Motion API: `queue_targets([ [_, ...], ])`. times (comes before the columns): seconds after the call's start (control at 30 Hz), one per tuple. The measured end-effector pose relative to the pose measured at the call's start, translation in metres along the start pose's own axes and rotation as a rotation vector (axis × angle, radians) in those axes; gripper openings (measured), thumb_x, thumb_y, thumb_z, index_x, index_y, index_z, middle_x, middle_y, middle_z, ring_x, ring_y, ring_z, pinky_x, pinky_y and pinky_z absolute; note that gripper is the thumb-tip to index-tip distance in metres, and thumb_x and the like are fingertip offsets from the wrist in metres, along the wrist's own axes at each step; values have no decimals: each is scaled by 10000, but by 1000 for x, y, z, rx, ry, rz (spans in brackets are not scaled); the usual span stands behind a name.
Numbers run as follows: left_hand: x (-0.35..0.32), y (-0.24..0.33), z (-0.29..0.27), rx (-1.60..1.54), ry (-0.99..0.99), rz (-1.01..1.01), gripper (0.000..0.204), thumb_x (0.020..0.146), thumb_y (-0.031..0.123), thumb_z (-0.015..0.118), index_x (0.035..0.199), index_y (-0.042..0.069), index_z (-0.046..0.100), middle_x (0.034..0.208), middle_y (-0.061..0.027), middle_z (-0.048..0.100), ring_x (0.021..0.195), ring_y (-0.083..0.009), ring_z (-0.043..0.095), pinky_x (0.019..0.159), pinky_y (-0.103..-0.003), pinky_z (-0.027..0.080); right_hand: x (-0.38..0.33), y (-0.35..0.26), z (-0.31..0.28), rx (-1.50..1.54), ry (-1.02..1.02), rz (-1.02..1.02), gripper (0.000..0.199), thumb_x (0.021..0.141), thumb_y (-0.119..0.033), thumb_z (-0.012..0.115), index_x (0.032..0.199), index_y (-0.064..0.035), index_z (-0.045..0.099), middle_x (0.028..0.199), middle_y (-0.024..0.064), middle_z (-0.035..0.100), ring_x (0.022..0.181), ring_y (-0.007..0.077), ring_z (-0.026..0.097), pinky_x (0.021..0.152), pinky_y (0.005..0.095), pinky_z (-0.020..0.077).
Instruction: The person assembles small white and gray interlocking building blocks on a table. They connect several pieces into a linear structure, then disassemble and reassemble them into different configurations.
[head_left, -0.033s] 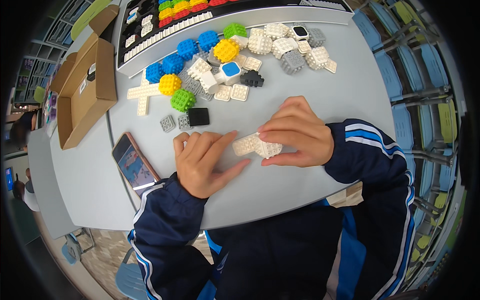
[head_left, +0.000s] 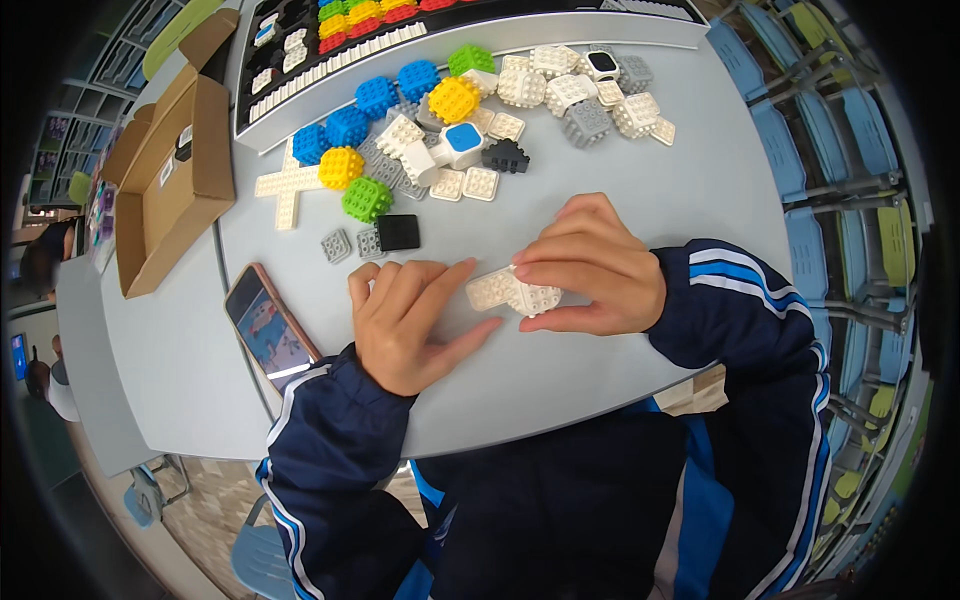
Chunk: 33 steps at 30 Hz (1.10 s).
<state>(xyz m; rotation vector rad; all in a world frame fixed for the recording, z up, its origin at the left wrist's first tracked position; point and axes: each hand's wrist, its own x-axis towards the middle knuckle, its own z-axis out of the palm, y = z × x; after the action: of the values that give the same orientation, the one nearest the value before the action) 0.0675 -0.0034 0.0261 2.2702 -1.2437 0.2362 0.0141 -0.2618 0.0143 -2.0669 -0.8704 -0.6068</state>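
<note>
Head view: counter [head_left: 700, 210] has its near edge curving below both hands, w/ both sleeves [head_left: 735, 300] crossing it, & its R edge curving past the R elbow, chairs [head_left: 800, 240] beyond. Far side is bounded by the kit box [head_left: 600, 30], its silver wall running along behind the loose blocks. L side: carton [head_left: 165, 225] stands w/ its flap up, & phone [head_left: 270, 325] lies tilted just beside the L wrist, near the counter seam. Most room for moving is R of the hands, plus a strip btwn them & the block pile; a narrower band runs along the near edge. Tightest is up-L, where black block [head_left: 399, 232] & small grey block [head_left: 336, 245] sit near the L knuckles, w/ green block [head_left: 367, 200] & white cross [head_left: 287, 185] behind. R grip [head_left: 598, 278] is clamped on white block [head_left: 540, 298], fingers over the top, thumb at the near side; block is btwn the hands, close to the counter; can't tell if it's touching. White plate [head_left: 489, 290] juts from the block toward the L hand, flat & studded. L grip [head_left: 398, 325] is spread, thumb & forefinger well apart, tips near the plate's end; can't tell if the forefinger touches it.
</note>
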Motion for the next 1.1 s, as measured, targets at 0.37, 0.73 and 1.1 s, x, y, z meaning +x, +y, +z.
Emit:
queue_targets([
  [0.37,1,-11,5,-136,-73,-38,815,615,242,904,1360,71,622,1201,-62,651,1074,-238,593,980,-404,334,8,-8,33,4,-9,45,522,671,-140,903,1127,-1,689,1123,113,665,1002,280,638,877,415,491],
  [0.73,0,-13,5,-153,-79,3,788,620,179,892,1351,57,620,1218,-59,674,1070,-235,607,994,-406,330,10,-7,34,2,6,81,509,685,-137,909,1119,15,691,1118,124,682,986,286,652,841,392,513],
  [1.1,4,-10,8,-164,-43,13,640,729,165,866,1321,68,641,1148,-50,671,991,-217,612,956,-406,373,5,3,0,26,-58,101,502,676,-109,931,1100,30,700,1061,136,702,892,289,649,752,373,505],
])
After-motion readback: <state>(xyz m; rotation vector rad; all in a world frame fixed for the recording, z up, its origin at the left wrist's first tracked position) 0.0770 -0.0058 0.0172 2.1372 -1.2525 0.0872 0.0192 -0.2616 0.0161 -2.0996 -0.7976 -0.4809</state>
